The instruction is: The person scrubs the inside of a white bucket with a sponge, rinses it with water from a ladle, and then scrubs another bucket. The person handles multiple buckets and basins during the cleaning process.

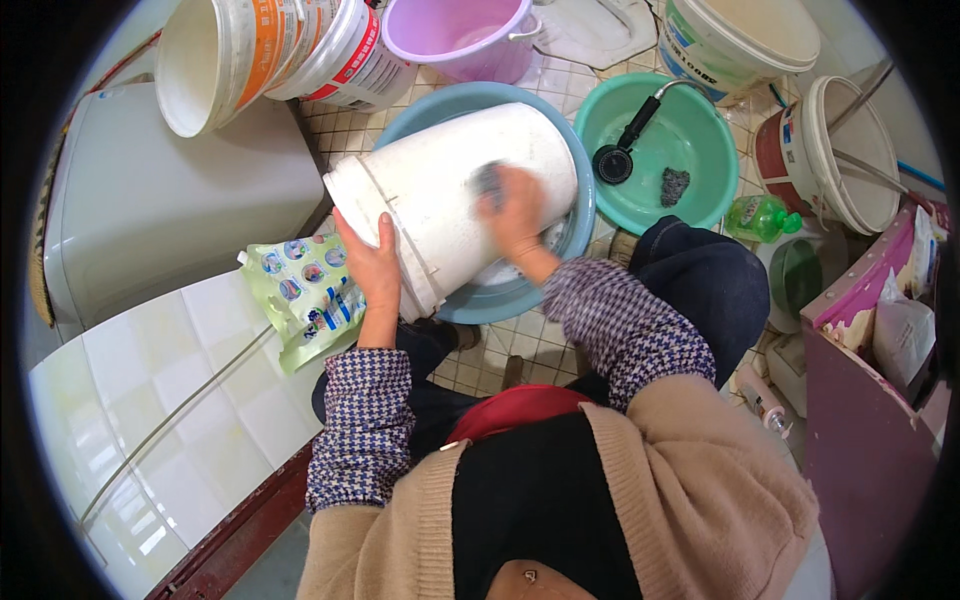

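A white plastic bucket [450, 172] lies on its side, tilted, in a blue basin [517, 304]. My left hand [373, 262] grips its rim end at the lower left. Against the bucket's upper wall, my right hand [519, 214] presses a dark grey scouring pad [489, 184]; both are blurred. Suds [499, 274] show in the basin below the bucket. Next to my left wrist is a light green refill pouch [300, 289] bearing writing and pictures. The inside of the bucket is hidden.
A green basin [720, 199] on the right holds a black shower head [615, 161] and another scouring pad [674, 186]. Near it lies a green detergent bottle [761, 217]. A purple bucket [457, 45] and several paint buckets [187, 71] stand around. A tiled ledge [172, 397] runs along the left.
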### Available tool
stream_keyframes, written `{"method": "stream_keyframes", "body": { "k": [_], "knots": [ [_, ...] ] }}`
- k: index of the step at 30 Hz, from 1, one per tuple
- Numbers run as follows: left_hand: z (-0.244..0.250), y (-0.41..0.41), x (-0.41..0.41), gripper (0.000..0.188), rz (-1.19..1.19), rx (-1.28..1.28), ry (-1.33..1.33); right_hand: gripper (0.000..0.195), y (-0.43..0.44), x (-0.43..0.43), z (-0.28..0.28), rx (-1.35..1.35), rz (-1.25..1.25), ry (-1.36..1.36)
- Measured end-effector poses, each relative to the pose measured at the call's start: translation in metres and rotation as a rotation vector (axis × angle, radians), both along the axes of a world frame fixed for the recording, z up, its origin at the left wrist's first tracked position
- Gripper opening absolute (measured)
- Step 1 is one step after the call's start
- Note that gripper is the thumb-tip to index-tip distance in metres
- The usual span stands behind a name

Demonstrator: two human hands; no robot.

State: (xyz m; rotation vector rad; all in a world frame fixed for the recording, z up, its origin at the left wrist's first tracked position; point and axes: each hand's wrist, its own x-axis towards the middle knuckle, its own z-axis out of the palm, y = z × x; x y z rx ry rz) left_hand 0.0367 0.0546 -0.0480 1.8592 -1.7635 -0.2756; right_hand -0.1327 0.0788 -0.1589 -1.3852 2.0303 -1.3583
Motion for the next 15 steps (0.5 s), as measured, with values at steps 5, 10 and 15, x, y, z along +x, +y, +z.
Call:
{"method": "stream_keyframes", "body": {
  "k": [5,10,15],
  "knots": [
    [0.003,-0.001,-0.005,0.073,-0.043,-0.009,0.012,0.047,-0.029,-0.013,-0.006,-0.137,0.144,-0.22],
    [0.005,-0.001,-0.009,0.072,-0.034,-0.004,0.035,0.047,-0.057,-0.045,-0.013,0.143,-0.056,-0.058],
    [0.006,0.004,-0.004,0.069,-0.023,-0.008,0.075,0.049,-0.036,0.022,0.034,-0.23,0.299,-0.073]
  ]
}}
